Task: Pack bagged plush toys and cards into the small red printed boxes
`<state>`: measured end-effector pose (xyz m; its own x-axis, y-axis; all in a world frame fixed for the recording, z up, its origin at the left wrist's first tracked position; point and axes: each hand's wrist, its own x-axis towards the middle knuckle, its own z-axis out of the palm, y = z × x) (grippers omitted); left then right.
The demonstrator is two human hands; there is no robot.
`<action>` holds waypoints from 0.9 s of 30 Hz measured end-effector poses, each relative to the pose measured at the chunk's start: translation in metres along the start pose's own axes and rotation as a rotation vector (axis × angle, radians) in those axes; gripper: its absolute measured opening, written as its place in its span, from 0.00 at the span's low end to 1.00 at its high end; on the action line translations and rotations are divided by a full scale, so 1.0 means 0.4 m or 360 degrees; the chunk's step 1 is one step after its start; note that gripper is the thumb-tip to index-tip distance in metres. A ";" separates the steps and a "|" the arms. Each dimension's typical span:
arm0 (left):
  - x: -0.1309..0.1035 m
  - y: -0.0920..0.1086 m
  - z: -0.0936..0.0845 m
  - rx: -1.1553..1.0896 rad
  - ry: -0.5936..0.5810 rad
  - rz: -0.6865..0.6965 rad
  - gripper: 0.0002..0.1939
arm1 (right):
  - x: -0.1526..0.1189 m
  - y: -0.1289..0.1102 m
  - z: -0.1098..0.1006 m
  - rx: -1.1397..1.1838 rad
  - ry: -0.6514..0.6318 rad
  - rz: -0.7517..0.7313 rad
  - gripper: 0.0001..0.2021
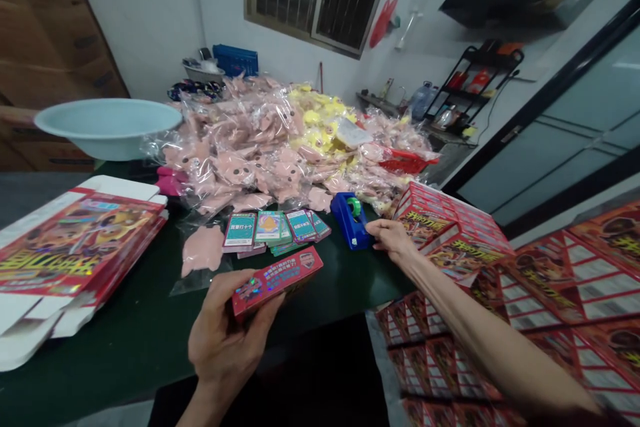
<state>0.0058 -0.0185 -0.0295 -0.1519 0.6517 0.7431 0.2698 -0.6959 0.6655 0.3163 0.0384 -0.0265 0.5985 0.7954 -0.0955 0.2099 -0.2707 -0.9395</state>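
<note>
The left hand [227, 333] grips a small red printed box [278, 280] between thumb and fingers, narrow printed side uppermost. The right hand [394, 240] reaches to the blue tape dispenser [344, 221], its thumb and fingertips drawn together at the near end; whether they pinch tape cannot be told. Beyond the left hand lie the trading cards [270, 230] and a bagged pink animal-shaped pouch [203, 250]; beside the right forearm, stacked red cartons [450, 233].

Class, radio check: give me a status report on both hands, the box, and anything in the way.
Left fingers gripping red box. Right fingers at blue tape dispenser, contact unclear. Cards beyond box, not blocking right fingers.
</note>
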 end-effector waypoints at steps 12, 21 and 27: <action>0.006 -0.003 0.002 -0.0045 0.0026 0.0024 0.23 | -0.086 0.122 0.079 0.0432 0.0457 -0.0121 0.10; 0.015 0.000 0.004 -0.0085 0.0038 -0.0015 0.21 | -0.123 0.105 0.058 -0.0014 0.0282 -0.0452 0.08; 0.028 0.010 -0.004 -0.0292 -0.0050 0.0004 0.18 | -0.378 -0.035 0.070 -0.0074 -0.0181 -0.0948 0.05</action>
<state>0.0038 -0.0142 -0.0184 -0.1211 0.6570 0.7441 0.0916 -0.7390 0.6674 0.2014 -0.0631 -0.0082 0.2817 0.8697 0.4052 0.5185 0.2174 -0.8270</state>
